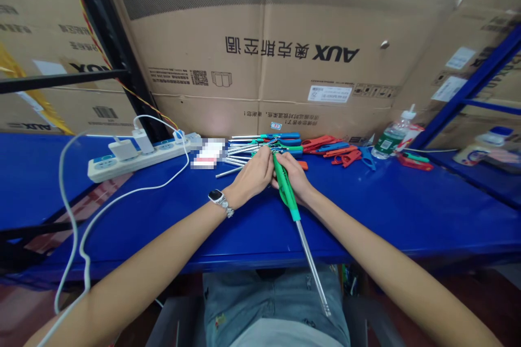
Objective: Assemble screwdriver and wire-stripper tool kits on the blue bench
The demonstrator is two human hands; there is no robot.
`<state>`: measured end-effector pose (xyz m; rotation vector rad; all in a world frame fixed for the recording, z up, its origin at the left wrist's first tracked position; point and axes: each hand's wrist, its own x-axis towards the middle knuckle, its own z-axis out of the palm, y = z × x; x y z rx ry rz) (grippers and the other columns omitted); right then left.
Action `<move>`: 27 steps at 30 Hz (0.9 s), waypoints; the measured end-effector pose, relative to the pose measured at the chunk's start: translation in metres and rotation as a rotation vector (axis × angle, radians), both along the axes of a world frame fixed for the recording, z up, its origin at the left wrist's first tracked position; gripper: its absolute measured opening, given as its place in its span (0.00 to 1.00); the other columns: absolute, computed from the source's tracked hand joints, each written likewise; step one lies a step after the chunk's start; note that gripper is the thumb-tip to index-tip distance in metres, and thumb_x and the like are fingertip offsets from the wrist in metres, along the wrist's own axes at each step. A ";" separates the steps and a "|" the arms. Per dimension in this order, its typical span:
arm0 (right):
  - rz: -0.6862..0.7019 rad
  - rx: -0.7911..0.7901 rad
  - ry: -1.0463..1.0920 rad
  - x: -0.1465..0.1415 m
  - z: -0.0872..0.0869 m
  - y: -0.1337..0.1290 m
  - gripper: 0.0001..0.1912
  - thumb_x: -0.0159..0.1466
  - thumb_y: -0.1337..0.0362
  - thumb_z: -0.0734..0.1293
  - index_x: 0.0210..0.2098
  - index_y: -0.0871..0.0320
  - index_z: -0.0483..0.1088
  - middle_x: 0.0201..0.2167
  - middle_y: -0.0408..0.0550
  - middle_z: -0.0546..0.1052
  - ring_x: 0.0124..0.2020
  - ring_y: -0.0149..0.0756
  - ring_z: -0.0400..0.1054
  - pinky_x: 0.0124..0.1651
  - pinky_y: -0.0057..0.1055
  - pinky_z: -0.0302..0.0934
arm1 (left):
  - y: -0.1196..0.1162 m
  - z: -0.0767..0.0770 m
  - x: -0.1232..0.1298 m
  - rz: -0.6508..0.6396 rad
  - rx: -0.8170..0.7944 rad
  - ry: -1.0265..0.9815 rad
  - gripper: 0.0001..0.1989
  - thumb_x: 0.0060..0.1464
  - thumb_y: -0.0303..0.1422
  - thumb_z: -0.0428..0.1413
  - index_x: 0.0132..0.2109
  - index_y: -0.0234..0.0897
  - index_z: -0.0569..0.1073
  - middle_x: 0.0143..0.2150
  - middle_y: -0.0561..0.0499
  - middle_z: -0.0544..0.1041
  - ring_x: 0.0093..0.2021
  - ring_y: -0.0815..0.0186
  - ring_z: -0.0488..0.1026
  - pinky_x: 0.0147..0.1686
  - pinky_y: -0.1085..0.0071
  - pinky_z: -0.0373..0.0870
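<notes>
A green long-necked lighter point(287, 187) with a silver metal tube slants toward me, its tube tip out over my lap. My right hand point(297, 173) is closed around the handle from the right side. Against the handle's far end, my left hand point(256, 171) has its fingers pressed together; what they pinch is hidden. Beyond my hands lies a pile of similar lighters point(280, 136) in blue and green, their metal tubes point(240, 149) pointing left. To the right of that pile are red and blue plastic handle parts point(325, 146).
A white power strip point(142, 157) with plugged chargers and a looping white cable lies left on the blue table point(366, 211). A pixelated card point(208, 153) is beside the pile. At right stand a clear bottle point(393, 135) and a blue-capped jar point(484, 146). Large cardboard boxes point(285, 11) wall the back.
</notes>
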<state>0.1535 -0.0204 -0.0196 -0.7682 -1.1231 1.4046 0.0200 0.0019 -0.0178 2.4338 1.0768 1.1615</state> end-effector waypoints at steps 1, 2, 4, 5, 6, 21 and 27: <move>0.000 -0.001 -0.012 -0.001 0.000 0.000 0.27 0.55 0.46 0.73 0.31 0.51 0.52 0.16 0.31 0.66 0.13 0.27 0.58 0.16 0.25 0.55 | 0.001 -0.001 0.001 0.005 -0.021 -0.006 0.10 0.69 0.32 0.41 0.35 0.42 0.56 0.31 0.52 0.66 0.29 0.63 0.66 0.32 0.65 0.63; -0.004 0.002 -0.021 -0.001 0.000 0.000 0.27 0.55 0.45 0.73 0.31 0.51 0.52 0.16 0.31 0.66 0.13 0.27 0.58 0.16 0.25 0.54 | 0.003 -0.001 0.002 0.012 -0.053 -0.022 0.11 0.69 0.33 0.42 0.34 0.42 0.56 0.29 0.53 0.66 0.28 0.64 0.66 0.31 0.66 0.62; -0.015 0.017 -0.029 -0.002 -0.001 0.000 0.28 0.54 0.44 0.73 0.31 0.51 0.51 0.16 0.31 0.66 0.13 0.27 0.57 0.16 0.25 0.54 | 0.005 0.000 0.003 0.026 -0.145 -0.081 0.12 0.68 0.33 0.42 0.32 0.42 0.57 0.26 0.54 0.66 0.26 0.66 0.65 0.29 0.68 0.61; -0.017 0.024 -0.027 -0.002 -0.001 0.001 0.29 0.54 0.44 0.74 0.31 0.51 0.51 0.16 0.31 0.66 0.13 0.27 0.57 0.16 0.25 0.54 | 0.006 0.002 0.003 0.029 -0.188 -0.111 0.13 0.67 0.34 0.42 0.31 0.41 0.57 0.25 0.54 0.67 0.26 0.66 0.65 0.29 0.69 0.60; -0.018 0.031 -0.023 -0.001 -0.001 0.001 0.29 0.54 0.44 0.74 0.31 0.51 0.51 0.16 0.31 0.66 0.13 0.27 0.58 0.16 0.25 0.53 | 0.007 0.004 0.002 0.030 -0.217 -0.127 0.14 0.67 0.34 0.43 0.30 0.41 0.58 0.25 0.54 0.67 0.26 0.67 0.65 0.28 0.70 0.60; -0.305 -0.006 0.019 0.021 0.006 0.018 0.30 0.53 0.42 0.73 0.32 0.50 0.50 0.16 0.31 0.67 0.12 0.29 0.59 0.15 0.26 0.49 | 0.038 0.004 -0.047 -0.041 0.034 0.395 0.06 0.58 0.33 0.54 0.37 0.37 0.76 0.30 0.49 0.73 0.33 0.62 0.69 0.36 0.67 0.64; -0.495 0.024 0.084 0.032 0.004 0.030 0.29 0.56 0.42 0.71 0.32 0.50 0.49 0.17 0.30 0.65 0.12 0.29 0.59 0.16 0.27 0.53 | 0.021 0.019 -0.043 -0.124 0.066 0.371 0.12 0.57 0.35 0.60 0.47 0.37 0.76 0.39 0.47 0.76 0.42 0.59 0.73 0.41 0.65 0.68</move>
